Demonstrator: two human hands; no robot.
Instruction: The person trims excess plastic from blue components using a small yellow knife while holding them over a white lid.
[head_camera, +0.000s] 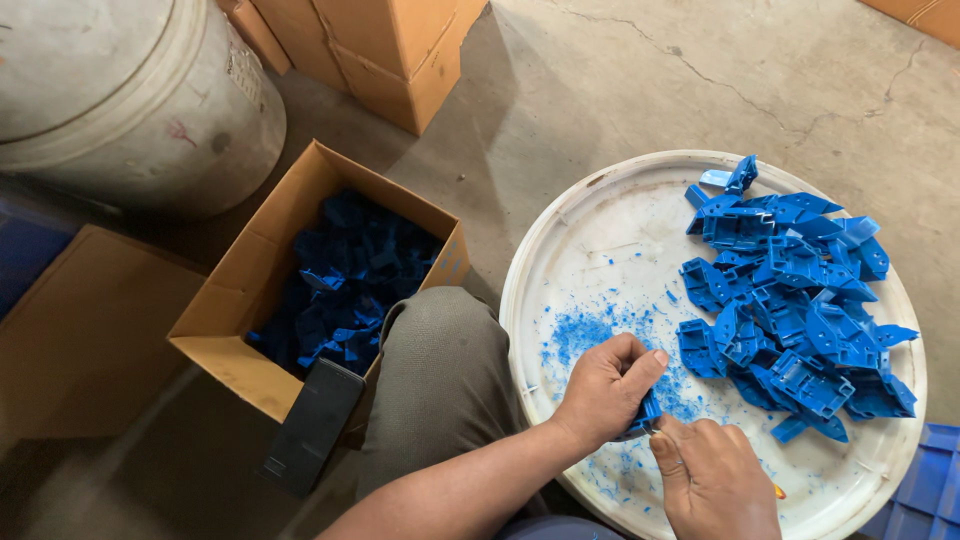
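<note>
**Asker:** Head view, looking down: what are your hands on?

**Me:** My left hand (607, 388) is closed around a small blue part (647, 413), thumb laid over its top. My right hand (712, 475) is curled shut right beside it, touching the left at the fingertips. Something orange (777, 491) pokes out at its far edge, but I cannot tell what it is, or whether this hand grips a tool.

**Asker:** Where is the part?

**Me:** Just above the near rim of the white tray (600, 240), held between both hands. Only a corner of it shows past my left fingers.

**Asker:** And around it?

**Me:** Blue shavings (585, 335) lie scattered on the tray under and beyond my hands. On the tray's right half sits a pile (790, 310) of the same blue parts, heaped on each other, well apart from my hands.

**Asker:** To your left?

**Me:** My knee (440, 370), in grey cloth, is between the tray and an open box (230, 310). That box holds more blue parts (350, 280). A flat black object (312, 425) leans against its near corner. A closed carton (90, 330) lies left of the box, a pale drum (130, 100) stands behind it, and more cartons (390, 50) sit on the concrete floor (600, 90) farther back. A blue crate (925, 490) shows at the bottom right edge.
</note>
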